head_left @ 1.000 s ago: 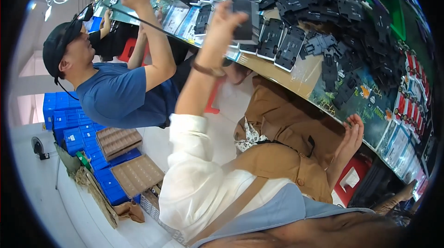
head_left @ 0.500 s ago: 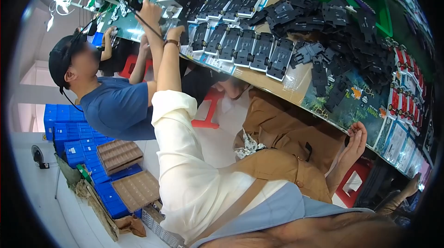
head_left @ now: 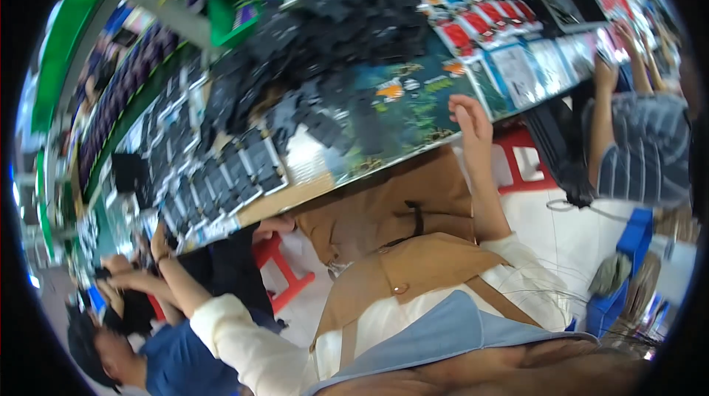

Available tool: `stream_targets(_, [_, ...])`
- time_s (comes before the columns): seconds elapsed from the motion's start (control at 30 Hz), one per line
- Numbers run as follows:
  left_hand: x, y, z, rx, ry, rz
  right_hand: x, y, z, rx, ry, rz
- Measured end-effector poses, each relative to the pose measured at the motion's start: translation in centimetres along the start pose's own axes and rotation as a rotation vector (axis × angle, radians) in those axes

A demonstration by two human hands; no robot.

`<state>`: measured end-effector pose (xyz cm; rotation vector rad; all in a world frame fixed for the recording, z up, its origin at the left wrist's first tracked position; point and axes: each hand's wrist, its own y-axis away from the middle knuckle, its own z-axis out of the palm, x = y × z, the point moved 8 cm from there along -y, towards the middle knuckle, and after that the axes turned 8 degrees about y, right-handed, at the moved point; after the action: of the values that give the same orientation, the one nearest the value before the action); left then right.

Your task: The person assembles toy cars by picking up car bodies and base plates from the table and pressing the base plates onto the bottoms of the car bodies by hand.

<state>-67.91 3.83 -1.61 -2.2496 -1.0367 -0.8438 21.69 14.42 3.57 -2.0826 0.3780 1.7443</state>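
My left arm reaches out to the left. My left hand point(head_left: 158, 239), with a band at its wrist, is at the table edge by the near end of the black-and-white plastic units point(head_left: 255, 163). Its fingers are smeared by motion, and whatever they may hold cannot be made out. My right hand point(head_left: 473, 121) hovers by the table's front edge with loosely bent fingers apart and nothing in them. Beyond it lies a printed dark green sheet point(head_left: 402, 112). A large heap of loose black plastic plates point(head_left: 325, 38) covers the middle of the table.
Rows of red-and-white units point(head_left: 473, 23) stand at the back right. A green crate point(head_left: 221, 23) with purple pieces sits behind the heap. A person in blue point(head_left: 185, 355) works close on my left, another in a striped shirt point(head_left: 642, 141) on the right. Red stools point(head_left: 521, 160) stand under the table edge.
My view has swung to the right, bringing the red-and-white units and the striped-shirt person further into sight. My left hand now appears lower at the left. My right hand stays free by the table edge.
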Motion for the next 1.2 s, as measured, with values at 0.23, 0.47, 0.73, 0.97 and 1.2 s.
stream_targets(0.23, [14.4,-6.5,7.4,0.184,-0.528,0.0,-2.1,-6.2,-5.2,0.373,0.699,-0.325])
stream_targets(0.47, [40.8,17.7,12.4,-0.333,0.644,0.415,1.3,-9.1,-3.7,0.351,0.626,-0.275])
stream_targets(0.73, [44.4,47.4,25.5,-1.584,1.402,-0.312,-1.4,-0.7,-5.9,0.344,0.482,-0.2])
stream_targets(0.97, [43.5,50.7,25.6,-1.441,1.73,-0.901,-5.2,8.8,3.5,-0.191,0.131,-0.298])
stream_targets(1.2, [37.2,43.8,23.1,-1.079,1.883,-0.996,-7.2,7.1,10.0,-0.329,0.612,-0.633])
